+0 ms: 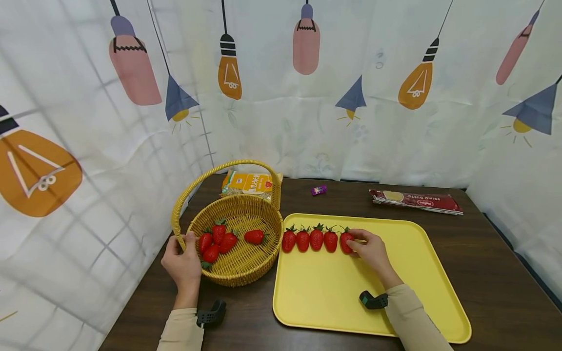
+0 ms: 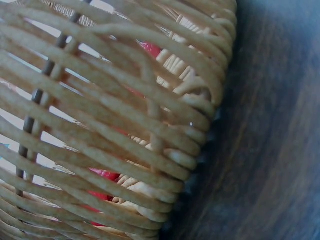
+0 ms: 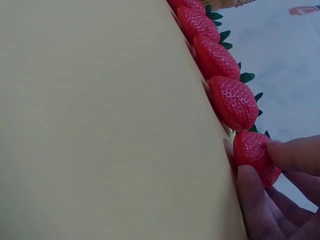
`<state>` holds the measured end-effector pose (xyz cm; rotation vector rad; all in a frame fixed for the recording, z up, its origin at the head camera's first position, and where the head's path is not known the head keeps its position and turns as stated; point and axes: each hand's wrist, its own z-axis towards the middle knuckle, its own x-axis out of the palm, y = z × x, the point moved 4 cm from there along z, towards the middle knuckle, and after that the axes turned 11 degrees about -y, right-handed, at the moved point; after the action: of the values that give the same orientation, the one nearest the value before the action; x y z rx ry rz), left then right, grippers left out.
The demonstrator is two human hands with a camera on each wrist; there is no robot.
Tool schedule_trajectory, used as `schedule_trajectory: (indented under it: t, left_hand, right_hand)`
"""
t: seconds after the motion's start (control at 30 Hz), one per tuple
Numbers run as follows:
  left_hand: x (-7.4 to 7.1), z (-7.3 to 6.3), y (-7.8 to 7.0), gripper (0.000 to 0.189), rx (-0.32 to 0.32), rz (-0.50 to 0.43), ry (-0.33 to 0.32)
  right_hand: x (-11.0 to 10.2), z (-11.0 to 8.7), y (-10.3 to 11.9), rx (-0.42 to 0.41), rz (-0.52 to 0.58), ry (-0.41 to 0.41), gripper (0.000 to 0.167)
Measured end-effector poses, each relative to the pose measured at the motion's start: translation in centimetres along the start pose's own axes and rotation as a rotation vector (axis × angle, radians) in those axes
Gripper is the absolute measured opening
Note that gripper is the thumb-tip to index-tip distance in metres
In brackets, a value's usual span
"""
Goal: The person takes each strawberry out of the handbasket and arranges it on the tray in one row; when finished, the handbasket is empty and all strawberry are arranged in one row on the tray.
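Note:
My right hand (image 1: 372, 251) pinches a strawberry (image 1: 346, 241) at the right end of a row of several strawberries along the back of the yellow tray (image 1: 333, 292). In the right wrist view, thumb and fingertips hold this strawberry (image 3: 255, 152) close over the tray, beside its neighbour (image 3: 234, 102). My left hand (image 1: 183, 263) grips the left side of the wicker basket (image 1: 239, 280), where the handle meets the rim. Inside the basket, several strawberries cluster at the left and a single one (image 1: 254, 237) lies apart. The left wrist view shows the basket's woven wall (image 2: 115, 115), with red showing through the gaps.
Behind the basket lies an orange-and-clear snack bag (image 1: 250, 183). A small purple wrapped sweet (image 1: 319, 190) and a long dark red packet (image 1: 417, 201) lie at the back of the dark wooden table (image 1: 250, 317). A patterned curtain (image 1: 281, 126) hangs behind it.

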<state>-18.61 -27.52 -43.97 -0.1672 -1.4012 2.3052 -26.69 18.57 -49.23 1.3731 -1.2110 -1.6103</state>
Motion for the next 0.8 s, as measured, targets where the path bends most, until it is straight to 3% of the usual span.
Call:
schedule_trajectory:
  t: [0.13, 0.23, 0.3, 0.6, 0.8]
  left_hand:
    - [0.0, 0.0, -0.4, 0.026, -0.003, -0.001, 0.002]
    - [0.1, 0.2, 1.2, 0.022, 0.002, 0.016, -0.006]
    - [0.2, 0.2, 1.5, 0.021, 0.005, 0.019, -0.011]
    - [0.1, 0.2, 1.4, 0.021, 0.015, 0.007, -0.015]
    - [0.2, 0.2, 1.4, 0.022, 0.012, 0.014, -0.016]
  right_hand:
    - [0.1, 0.0, 0.0, -0.007, -0.007, 0.003, 0.038]
    - [0.1, 0.0, 0.0, -0.016, -0.017, 0.005, 0.036]
    - [0.2, 0.0, 0.0, -0.020, -0.021, 0.009, 0.036]
    - [0.2, -0.1, 0.0, 0.002, -0.009, -0.015, 0.040]
    - [-0.9, 0.2, 0.0, 0.016, 0.027, -0.051, 0.039]
